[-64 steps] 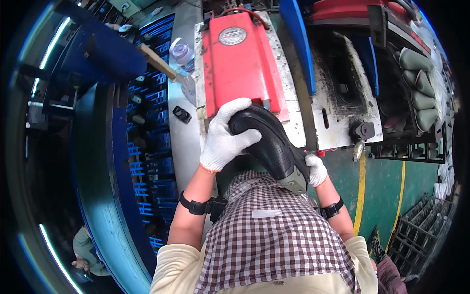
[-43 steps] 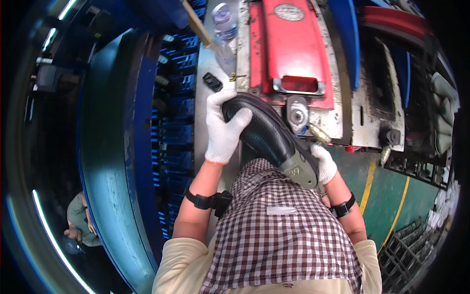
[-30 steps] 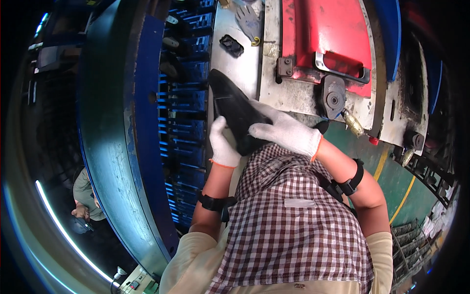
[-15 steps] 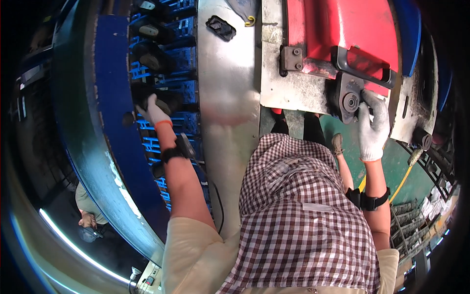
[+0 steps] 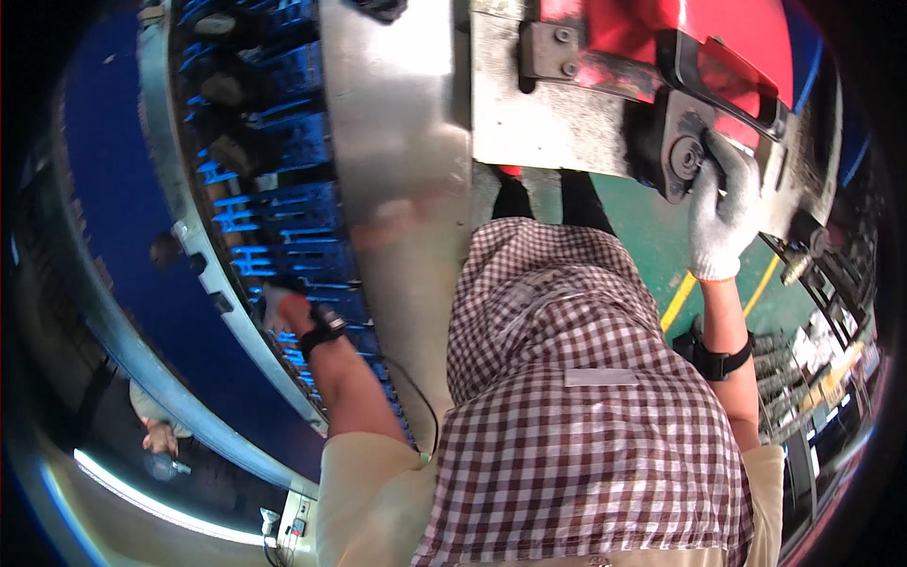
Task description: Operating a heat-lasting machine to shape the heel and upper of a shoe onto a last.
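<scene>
My left hand (image 5: 277, 307), in a pale glove, reaches among the blue slotted holders (image 5: 250, 217) of the conveyor on my left. It is smeared by motion, so its fingers and anything in them cannot be made out. Farther along, several dark shoe-like pieces (image 5: 227, 90) sit on the holders. On the right, my right hand (image 5: 726, 213) wears a white knit glove. Its thumb and forefinger close on the edge of a black metal bracket (image 5: 688, 128) with a round bolt, fixed by the red machine part (image 5: 727, 38).
A bare metal ledge (image 5: 392, 189) runs between the conveyor and me. At the front right is a worn pale plate (image 5: 557, 123) with a bolted block (image 5: 550, 52). Another person (image 5: 159, 430) is at the far left. Racks (image 5: 775, 369) stand at the lower right.
My left hand has moved back toward me along the conveyor, away from the dark shoe-like pieces. My right hand stays at the bracket. The whole view has shifted.
</scene>
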A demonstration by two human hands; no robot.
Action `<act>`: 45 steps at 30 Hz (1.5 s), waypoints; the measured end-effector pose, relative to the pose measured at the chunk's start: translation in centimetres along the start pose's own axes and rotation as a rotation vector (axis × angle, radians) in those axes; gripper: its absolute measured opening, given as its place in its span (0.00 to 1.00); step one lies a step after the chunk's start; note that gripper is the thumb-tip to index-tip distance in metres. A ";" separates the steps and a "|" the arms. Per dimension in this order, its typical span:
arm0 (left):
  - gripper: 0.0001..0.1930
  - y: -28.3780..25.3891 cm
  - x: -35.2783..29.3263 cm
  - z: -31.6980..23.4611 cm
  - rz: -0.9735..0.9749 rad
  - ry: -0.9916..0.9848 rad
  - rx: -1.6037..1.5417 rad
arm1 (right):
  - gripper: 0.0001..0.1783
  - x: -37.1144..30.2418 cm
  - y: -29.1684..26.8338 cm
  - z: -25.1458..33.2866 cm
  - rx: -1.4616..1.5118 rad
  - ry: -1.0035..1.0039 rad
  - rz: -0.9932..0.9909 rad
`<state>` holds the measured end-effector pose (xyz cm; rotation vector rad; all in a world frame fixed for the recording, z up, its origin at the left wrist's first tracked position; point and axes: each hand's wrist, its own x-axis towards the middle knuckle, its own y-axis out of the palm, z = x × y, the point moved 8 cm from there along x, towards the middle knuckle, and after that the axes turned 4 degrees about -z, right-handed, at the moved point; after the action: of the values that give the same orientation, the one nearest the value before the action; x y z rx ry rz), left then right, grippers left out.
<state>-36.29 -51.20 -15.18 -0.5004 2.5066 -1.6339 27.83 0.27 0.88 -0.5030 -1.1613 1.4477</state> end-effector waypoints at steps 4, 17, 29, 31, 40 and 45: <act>0.26 5.9 3.6 10.3 0.716 -0.635 -0.372 | 0.20 0.2 -0.1 -0.9 -0.001 -0.068 0.019; 0.24 -0.7 -9.8 4.7 0.529 -0.718 -1.303 | 0.19 0.6 1.1 -1.5 0.058 -0.012 0.030; 0.44 -5.7 -44.1 -24.6 1.823 -0.044 -1.008 | 0.38 1.8 -0.4 6.1 1.012 0.079 0.519; 0.46 -7.0 -48.2 -29.3 1.883 0.024 -0.956 | 0.61 1.6 -1.4 8.0 1.102 0.066 0.739; 0.46 -13.9 -63.3 -43.7 1.935 0.894 -0.624 | 0.48 4.3 -8.1 -8.3 1.290 0.669 0.001; 0.41 -17.2 -62.6 -51.3 1.656 1.122 -0.796 | 0.42 9.0 -10.6 -18.2 0.004 0.482 -0.226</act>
<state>12.57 7.73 16.14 2.2923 2.2689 -0.0830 45.98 13.64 5.08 -0.6527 -0.7986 1.0563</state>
